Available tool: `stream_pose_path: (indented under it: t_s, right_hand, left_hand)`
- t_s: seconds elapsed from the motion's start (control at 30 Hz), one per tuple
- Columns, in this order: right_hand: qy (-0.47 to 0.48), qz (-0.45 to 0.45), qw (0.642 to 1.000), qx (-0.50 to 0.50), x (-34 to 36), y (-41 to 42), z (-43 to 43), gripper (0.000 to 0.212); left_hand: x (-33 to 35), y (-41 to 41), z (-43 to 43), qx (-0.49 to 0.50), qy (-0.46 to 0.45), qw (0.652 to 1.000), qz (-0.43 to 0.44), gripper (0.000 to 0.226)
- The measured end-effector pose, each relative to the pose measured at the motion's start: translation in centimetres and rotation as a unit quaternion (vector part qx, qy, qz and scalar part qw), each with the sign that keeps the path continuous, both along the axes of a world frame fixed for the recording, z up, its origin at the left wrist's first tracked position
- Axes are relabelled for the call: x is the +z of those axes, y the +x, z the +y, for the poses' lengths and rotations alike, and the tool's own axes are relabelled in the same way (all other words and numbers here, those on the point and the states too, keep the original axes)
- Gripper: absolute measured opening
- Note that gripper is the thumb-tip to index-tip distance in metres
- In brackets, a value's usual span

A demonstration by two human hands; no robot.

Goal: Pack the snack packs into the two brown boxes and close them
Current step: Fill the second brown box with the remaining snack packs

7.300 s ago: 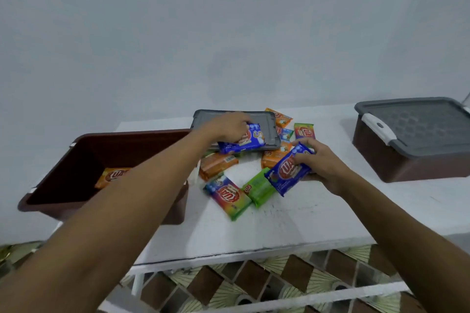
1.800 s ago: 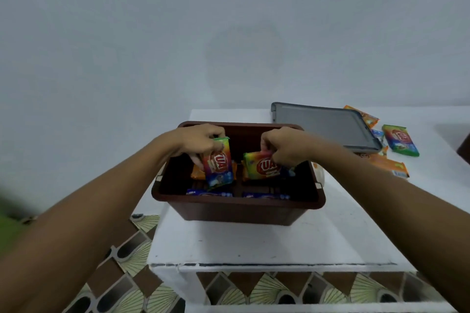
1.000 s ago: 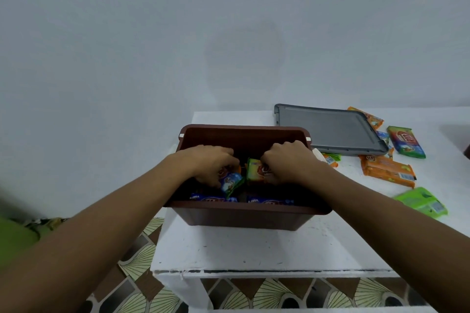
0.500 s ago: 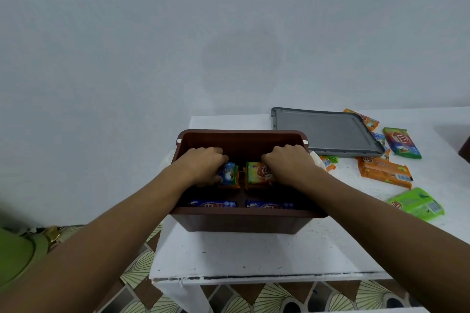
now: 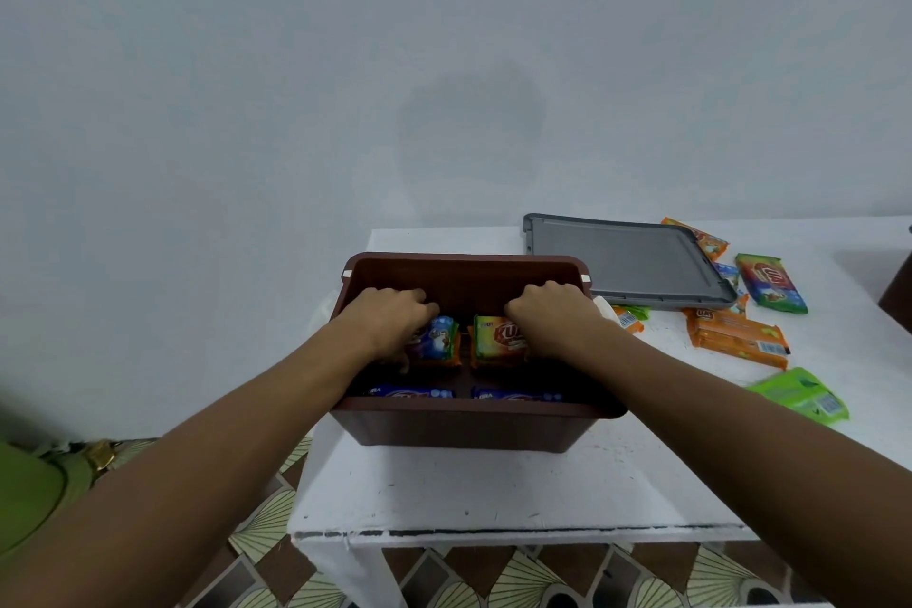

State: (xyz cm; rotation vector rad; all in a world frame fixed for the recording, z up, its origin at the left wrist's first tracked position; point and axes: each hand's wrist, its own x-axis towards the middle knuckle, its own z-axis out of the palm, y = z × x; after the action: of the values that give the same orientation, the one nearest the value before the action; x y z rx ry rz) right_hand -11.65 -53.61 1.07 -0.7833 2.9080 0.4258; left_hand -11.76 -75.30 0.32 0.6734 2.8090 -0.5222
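While both hands reach into the open brown box [image 5: 469, 425] on the white desk [image 5: 493, 489], the left hand [image 5: 390, 321] curls its fingers onto a blue-fronted snack pack [image 5: 439, 340]. The right hand [image 5: 552, 318] curls onto a green-orange pack [image 5: 496, 341]. Loose packs [image 5: 735, 338] lie right, beside the grey lid [image 5: 622, 262].

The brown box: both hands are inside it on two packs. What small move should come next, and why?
Probably let go and lift both hands, left hand and right hand, out of the brown box: their packs already sit inside, while the orange pack and others still lie on the table.
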Motion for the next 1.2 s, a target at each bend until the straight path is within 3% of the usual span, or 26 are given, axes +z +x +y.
stream_pose_path:
  t_s: [0.13,0.4,0.5,0.57,0.67,0.77,0.83,0.9,1.07,1.2]
  right_hand:
    - [0.003,0.013,1.0,0.014,-0.3,0.1,-0.3,0.053]
    - [0.001,0.054,0.998,0.029,-0.8,0.2,-0.6,0.037]
    - [0.04,0.014,0.998,0.05,-0.2,-0.2,-0.8,0.052]
    - [0.051,-0.021,0.997,0.047,0.6,-0.3,-0.4,0.062]
    - [0.033,-0.043,0.997,0.056,1.5,0.4,1.6,0.051]
    - [-0.149,-0.032,0.985,0.076,1.7,1.5,5.0,0.03]
    - [-0.263,0.0,0.961,0.083,1.3,2.3,7.9,0.027]
    - [-0.31,0.013,0.948,0.077,0.4,3.3,11.1,0.033]
    - [-0.244,0.015,0.969,-0.027,-3.3,5.1,20.6,0.04]
    - [-0.2,0.006,0.973,-0.115,-5.8,6.5,28.1,0.04]
  left_hand:
    - [0.1,-0.1,0.1,-0.007,-0.009,1.0,0.019,0.074]
    - [0.0,-0.1,0.1,-0.011,-0.017,0.999,0.044,0.072]
    - [0.1,-0.2,0.0,-0.009,-0.012,0.999,0.028,0.074]
    - [0.4,-0.4,-0.1,0.01,0.011,1.0,0.003,0.075]
    - [1.1,-0.6,0.2,0.034,0.045,0.998,-0.024,0.064]
    - [2.0,-0.6,1.6,0.035,0.116,0.993,-0.01,0.045]
    - [2.7,-0.5,3.7,0.008,0.176,0.984,0.03,0.036]
    - [3.2,-0.2,6.5,-0.019,0.232,0.97,0.066,0.029]
    - [3.8,0.1,14.2,-0.091,0.326,0.932,0.132,0.019]
    - [4.2,0.6,20.4,-0.12,0.338,0.925,0.125,0.025]
